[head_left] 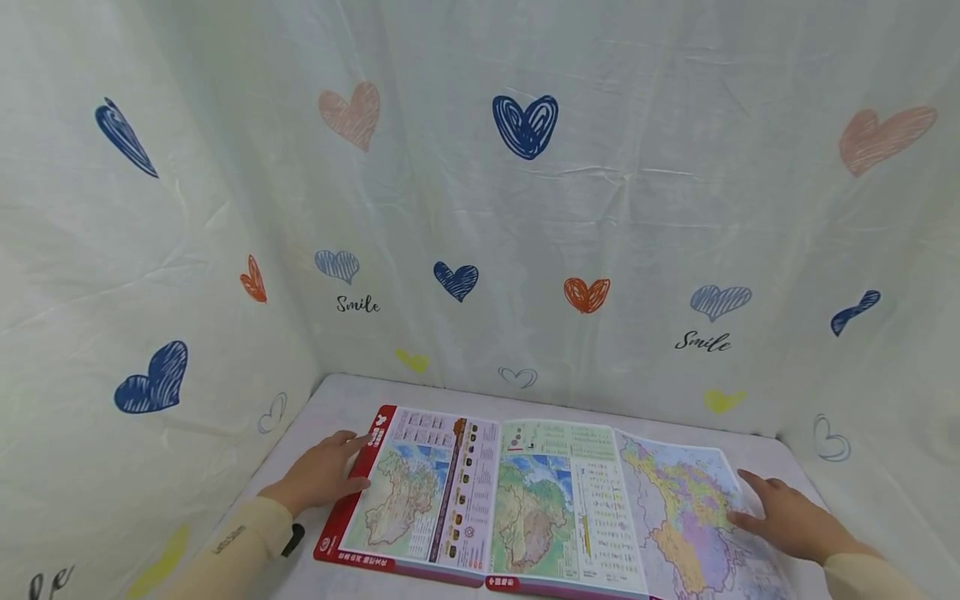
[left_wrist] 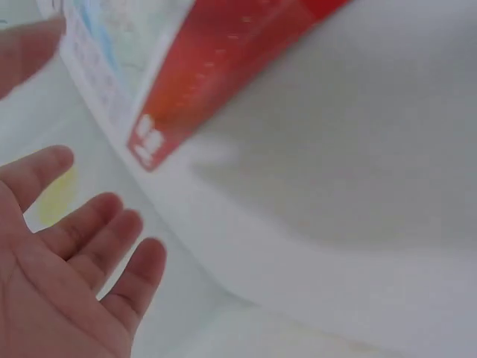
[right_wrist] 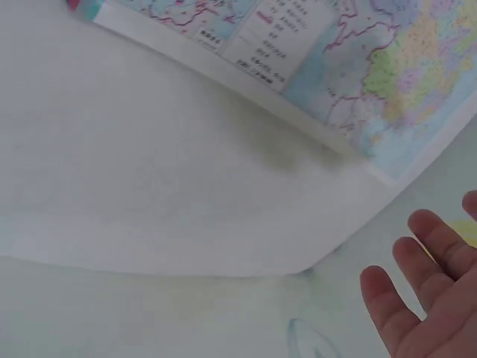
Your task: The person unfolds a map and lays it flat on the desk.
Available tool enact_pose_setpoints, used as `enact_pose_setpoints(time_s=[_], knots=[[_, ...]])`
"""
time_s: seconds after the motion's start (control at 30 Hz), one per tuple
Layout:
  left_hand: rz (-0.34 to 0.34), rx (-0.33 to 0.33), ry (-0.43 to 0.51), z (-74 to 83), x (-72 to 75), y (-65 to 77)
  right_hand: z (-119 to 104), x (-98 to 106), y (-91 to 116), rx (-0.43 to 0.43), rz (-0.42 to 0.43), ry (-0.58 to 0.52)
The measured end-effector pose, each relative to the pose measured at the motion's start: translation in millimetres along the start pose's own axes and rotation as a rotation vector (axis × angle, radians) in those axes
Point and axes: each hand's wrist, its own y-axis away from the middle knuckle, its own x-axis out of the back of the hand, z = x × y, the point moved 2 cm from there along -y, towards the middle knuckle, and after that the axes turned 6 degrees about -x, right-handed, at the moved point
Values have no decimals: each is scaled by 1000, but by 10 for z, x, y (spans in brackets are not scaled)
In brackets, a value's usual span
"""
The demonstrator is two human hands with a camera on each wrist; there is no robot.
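Observation:
A fold-out map (head_left: 532, 512) lies spread on the white table, its creased panels printed with coloured maps, tables and small pictures. Along its left side runs a red border (left_wrist: 216, 71). My left hand (head_left: 321, 473) is at that border, thumb and forefinger at the edge; the left wrist view shows its fingers extended and spread. At the opposite side, my right hand (head_left: 791, 518) has its thumb and forefinger by the edge of the purple and yellow map panel (head_left: 686, 521). Its fingers (right_wrist: 428, 268) are extended too. Whether either hand presses on the paper I cannot tell.
The white table (head_left: 347, 392) has rounded back corners. Pale curtains (head_left: 525, 225) printed with hearts and the word Smile surround it at the back and sides. A small dark object (head_left: 293, 540) shows at the left wrist.

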Motion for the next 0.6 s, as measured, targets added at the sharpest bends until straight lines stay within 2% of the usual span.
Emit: enact_pose_setpoints(time_s=[0.2,0.4,0.6], knots=[[43,-119,-106,248,100,4,-519,163,112,128,176,79],[50,-309,-301,508,171,86,-950,173,304,272,359,249],[61,-406,-340,615,178,226,-1128,70,473,381,418,366]])
